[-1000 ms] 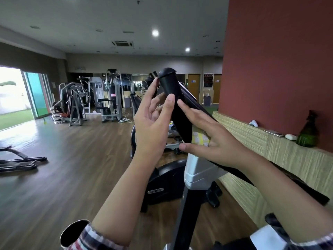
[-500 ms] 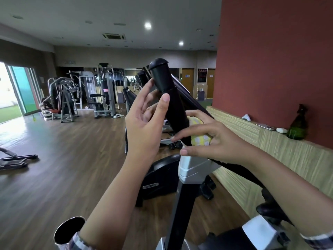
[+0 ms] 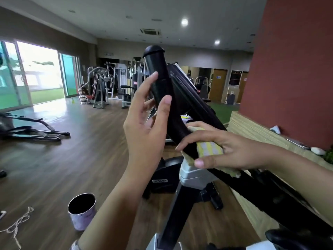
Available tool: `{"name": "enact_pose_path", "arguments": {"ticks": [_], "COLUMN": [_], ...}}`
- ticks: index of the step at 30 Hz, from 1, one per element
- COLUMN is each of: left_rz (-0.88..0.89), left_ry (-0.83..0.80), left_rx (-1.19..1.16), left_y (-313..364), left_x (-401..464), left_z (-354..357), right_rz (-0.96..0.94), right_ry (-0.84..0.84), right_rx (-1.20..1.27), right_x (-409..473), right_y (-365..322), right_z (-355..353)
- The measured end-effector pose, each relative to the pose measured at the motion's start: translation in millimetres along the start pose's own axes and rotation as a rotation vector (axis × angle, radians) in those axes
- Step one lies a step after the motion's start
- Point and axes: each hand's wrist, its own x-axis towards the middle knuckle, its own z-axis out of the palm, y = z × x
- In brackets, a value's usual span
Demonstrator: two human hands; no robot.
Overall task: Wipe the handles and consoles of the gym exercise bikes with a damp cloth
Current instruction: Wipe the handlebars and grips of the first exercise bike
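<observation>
A black upright handle point(image 3: 158, 76) of the exercise bike rises in the middle of the head view, with a cap on top. My left hand point(image 3: 146, 127) lies loosely against its left side, fingers nearly straight, thumb and fingertips touching the grip. My right hand point(image 3: 223, 150) wraps a yellow-and-white striped cloth point(image 3: 209, 148) around the handle's lower part, just above the grey stem joint point(image 3: 194, 175). The console point(image 3: 182, 76) shows edge-on behind the handle, mostly hidden.
A metal cup point(image 3: 82, 210) stands on the wooden floor at lower left beside a loose string point(image 3: 18, 224). Another bike's black base point(image 3: 162, 179) sits ahead. A wooden ledge point(image 3: 252, 130) runs along the red wall at right. Weight machines point(image 3: 100, 85) stand far back.
My right hand with the cloth has slid down the handle toward the grey joint. The view has swung left and down, bringing the cup fully into sight.
</observation>
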Motion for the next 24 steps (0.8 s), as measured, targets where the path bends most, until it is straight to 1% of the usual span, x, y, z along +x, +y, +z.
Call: {"name": "enact_pose_path", "arguments": {"ticks": [2,3,5,7,10,15,18,22,24], "left_rz": [0.002,0.007,0.01,-0.008,-0.022,-0.039,-0.046,-0.07,-0.081], "left_ry": [0.013,0.025,0.036,0.031,0.036,0.056,0.067,0.087,0.097], "left_rx": [0.036,0.059,0.079,0.057,0.06,0.113,0.152,0.164,0.157], "left_y": [1,1,3,4,6,3,0,0,0], "left_x": [-5,-6,-8,-10,-13,-23,-29,-35,-38], "left_z": [1,2,3,5,6,6,6,10,10], "right_rz": [0.018,0.017,-0.019,-0.094,-0.16,-0.137,-0.124,-0.155,-0.169], "right_ry": [-0.069,-0.067,-0.02,0.049,0.127,0.11,0.105,0.203,0.218], "right_rx": [0.012,0.013,0.009,0.007,0.098,0.155,0.143,0.143,0.127], "right_x": [-6,-5,5,19,29,5,5,22,20], "right_y": [1,1,-2,-3,-1,19,17,6,7], "right_z": [-5,-6,-5,-1,3,6,5,9,11]}}
